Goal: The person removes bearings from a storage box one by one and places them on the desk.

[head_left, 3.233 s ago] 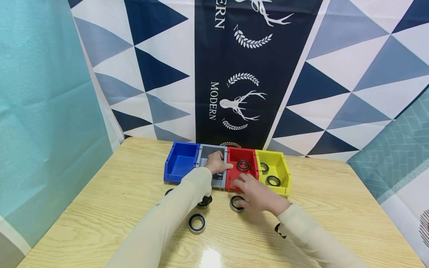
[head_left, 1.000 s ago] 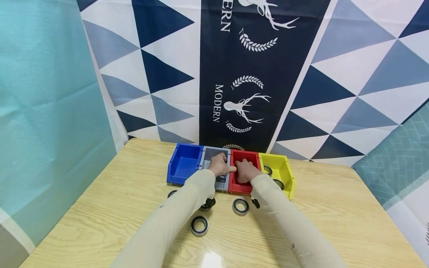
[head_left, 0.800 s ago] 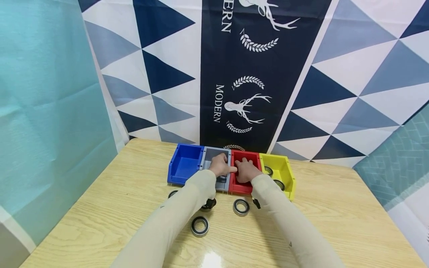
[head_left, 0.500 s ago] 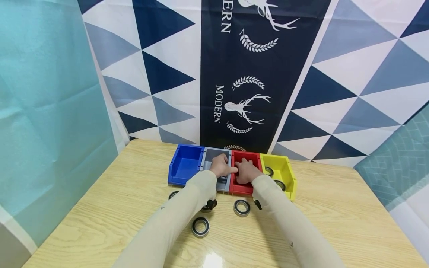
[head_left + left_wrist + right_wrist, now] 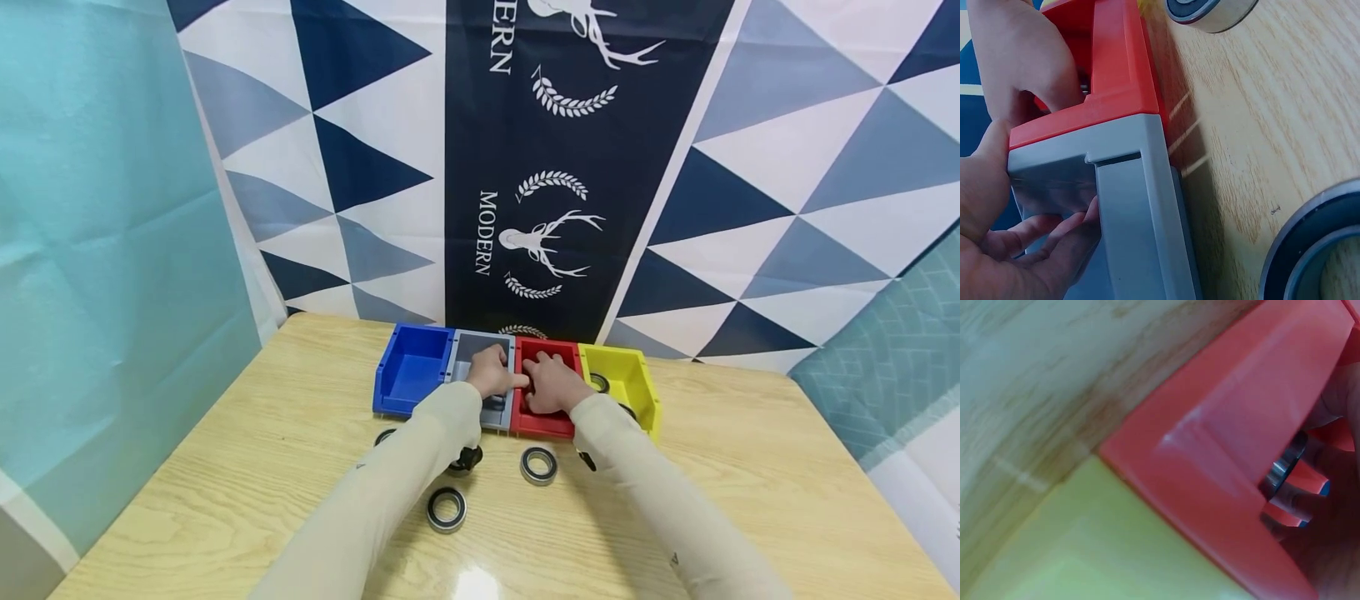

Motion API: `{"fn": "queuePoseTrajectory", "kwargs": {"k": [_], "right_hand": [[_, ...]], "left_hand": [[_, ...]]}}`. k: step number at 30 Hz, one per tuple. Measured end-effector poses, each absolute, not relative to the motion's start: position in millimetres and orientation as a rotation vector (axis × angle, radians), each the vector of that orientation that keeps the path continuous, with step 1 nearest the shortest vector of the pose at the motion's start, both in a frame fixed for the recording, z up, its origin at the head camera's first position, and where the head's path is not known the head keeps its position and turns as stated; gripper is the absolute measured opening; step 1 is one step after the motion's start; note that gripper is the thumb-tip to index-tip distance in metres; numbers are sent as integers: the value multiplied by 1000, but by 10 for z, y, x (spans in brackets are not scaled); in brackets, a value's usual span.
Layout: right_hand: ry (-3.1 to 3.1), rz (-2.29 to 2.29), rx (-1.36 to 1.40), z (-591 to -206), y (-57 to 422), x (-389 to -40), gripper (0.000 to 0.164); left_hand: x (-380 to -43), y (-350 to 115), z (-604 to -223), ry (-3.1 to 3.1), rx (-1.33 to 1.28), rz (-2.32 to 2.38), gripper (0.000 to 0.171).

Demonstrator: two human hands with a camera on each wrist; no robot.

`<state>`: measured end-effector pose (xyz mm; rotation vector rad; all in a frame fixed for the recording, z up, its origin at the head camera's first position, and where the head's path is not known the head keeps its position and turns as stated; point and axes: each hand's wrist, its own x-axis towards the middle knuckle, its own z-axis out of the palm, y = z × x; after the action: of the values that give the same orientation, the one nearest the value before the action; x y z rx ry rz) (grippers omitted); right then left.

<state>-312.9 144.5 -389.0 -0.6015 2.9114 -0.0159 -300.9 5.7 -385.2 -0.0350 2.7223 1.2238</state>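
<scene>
My right hand [image 5: 553, 385] reaches into the red bin [image 5: 542, 427], its fingers around a bearing [image 5: 1285, 465] whose steel rim shows between them in the right wrist view. My left hand [image 5: 491, 372] is down in the grey bin [image 5: 1132, 237], thumb lying across the rim shared with the red bin. Its fingers [image 5: 1075, 240] are bent inside; I cannot tell whether they hold anything. On the wooden table, a bearing [image 5: 538, 465] lies before the red bin and another bearing [image 5: 447, 509] nearer me. Further bearings sit partly hidden by the left sleeve.
At the left end of the row stands a blue bin [image 5: 414, 375]. A yellow bin [image 5: 633, 387] at the right end has bearings in it, partly covered by the right sleeve. A patterned cloth [image 5: 375, 167] hangs behind the table [image 5: 247, 467].
Over three seconds ago the right hand was above the red bin's front edge; it then went down among the bin's walls and has since drawn slightly nearer. The left hand stays in the grey bin.
</scene>
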Motion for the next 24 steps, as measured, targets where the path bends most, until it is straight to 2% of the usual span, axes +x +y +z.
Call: {"fn": "queuePoseTrajectory", "kwargs": {"k": [4, 7, 18, 24], "right_hand": [[2910, -18, -592, -3851, 1455, -3135, 65], [2923, -13, -630, -3827, 1467, -3134, 60], [2989, -51, -731, -3699, 1524, -3083, 21], [3005, -59, -767, -3688, 1548, -3021, 21]], "left_hand": [[-3006, 50, -3856, 2713, -47, 1217, 39], [-3001, 45, -3856, 2714, -51, 1212, 39], [-2970, 38, -3799, 2730, -24, 1225, 40], [-2982, 48, -3823, 2717, -46, 1217, 39]]}}
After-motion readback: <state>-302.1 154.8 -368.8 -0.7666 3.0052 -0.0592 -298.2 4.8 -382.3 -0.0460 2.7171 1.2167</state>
